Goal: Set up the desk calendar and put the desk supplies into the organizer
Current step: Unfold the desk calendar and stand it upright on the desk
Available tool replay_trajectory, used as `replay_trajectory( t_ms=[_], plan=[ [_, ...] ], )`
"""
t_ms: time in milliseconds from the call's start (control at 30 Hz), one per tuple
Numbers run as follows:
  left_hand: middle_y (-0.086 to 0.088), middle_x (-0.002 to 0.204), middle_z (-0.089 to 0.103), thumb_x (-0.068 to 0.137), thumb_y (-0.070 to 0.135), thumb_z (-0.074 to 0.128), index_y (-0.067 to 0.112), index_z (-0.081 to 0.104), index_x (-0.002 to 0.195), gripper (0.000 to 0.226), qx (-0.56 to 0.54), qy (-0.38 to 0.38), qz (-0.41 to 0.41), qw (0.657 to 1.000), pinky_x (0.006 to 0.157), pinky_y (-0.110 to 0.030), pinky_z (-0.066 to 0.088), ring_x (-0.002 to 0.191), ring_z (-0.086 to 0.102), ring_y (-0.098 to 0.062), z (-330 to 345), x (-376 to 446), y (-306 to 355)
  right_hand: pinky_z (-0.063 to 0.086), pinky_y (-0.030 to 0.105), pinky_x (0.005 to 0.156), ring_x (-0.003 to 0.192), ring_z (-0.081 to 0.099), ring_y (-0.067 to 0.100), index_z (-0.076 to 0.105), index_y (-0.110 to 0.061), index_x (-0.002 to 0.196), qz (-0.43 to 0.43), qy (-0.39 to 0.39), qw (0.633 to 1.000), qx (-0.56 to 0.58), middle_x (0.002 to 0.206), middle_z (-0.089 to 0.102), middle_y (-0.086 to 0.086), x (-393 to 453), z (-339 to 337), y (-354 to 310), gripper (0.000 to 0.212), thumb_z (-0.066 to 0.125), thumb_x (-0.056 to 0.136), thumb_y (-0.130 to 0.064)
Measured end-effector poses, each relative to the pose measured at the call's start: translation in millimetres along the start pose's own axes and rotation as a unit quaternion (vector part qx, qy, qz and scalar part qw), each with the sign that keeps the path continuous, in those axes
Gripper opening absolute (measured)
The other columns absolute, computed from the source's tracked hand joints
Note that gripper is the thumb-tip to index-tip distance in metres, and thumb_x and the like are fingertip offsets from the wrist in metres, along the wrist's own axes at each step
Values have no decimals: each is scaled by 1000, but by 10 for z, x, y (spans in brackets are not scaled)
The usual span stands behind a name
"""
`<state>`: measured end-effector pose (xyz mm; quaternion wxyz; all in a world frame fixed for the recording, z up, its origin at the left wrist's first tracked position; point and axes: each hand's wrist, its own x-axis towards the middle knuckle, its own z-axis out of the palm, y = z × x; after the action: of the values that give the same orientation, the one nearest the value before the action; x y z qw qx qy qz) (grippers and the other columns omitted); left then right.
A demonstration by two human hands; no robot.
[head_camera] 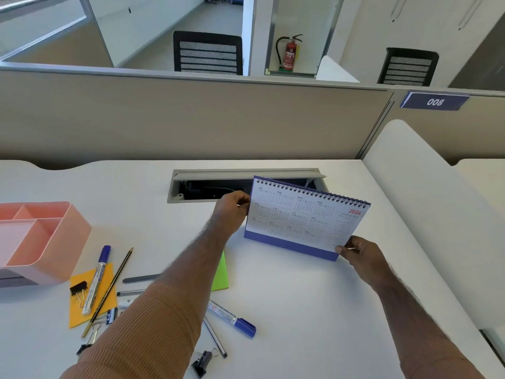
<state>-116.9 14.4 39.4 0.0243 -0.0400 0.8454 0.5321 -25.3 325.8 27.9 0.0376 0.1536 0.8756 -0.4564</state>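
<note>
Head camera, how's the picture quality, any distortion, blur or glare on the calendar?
Head view: wide-angle bending curves the partition top and desk edges; light is soft and even, with faint shadows; no glare on the calendar; its small date print is too fine to read, though the red 2026 is legible; both hands, left and right, look sharp.

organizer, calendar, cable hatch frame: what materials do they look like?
Pink organizer: looks like moulded plastic, matte, with rounded corners and thin even walls. Calendar: printed paper pages on a blue card base, dark wire spiral along the top, held by the left hand and right hand. Cable hatch frame: grey, satin; metal or plastic, can't tell.
</note>
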Motion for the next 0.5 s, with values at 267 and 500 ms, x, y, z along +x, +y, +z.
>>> replay_trajectory(
  t_ms=[267,500],
  plan=[
    [-1,91,73,93,4,60,17,71,89,18,3,-11,-4,1000,86,-43,59,90,70,-22,8,-18,-29,47,27,68,84,67,19,66,-16,105,15,5,1000,6,106,72,2,-40,-35,-4,21,73,85,-17],
    [-1,93,74,92,-1,56,14,73,97,23,12,-2,-6,1000,88,-42,57,91,69,-24,-2,-25,-57,52,33,76,91,69,25,65,-14,108,20,16,1000,8,108,72,2,-74,-49,-43,29,76,82,-19]
  ],
)
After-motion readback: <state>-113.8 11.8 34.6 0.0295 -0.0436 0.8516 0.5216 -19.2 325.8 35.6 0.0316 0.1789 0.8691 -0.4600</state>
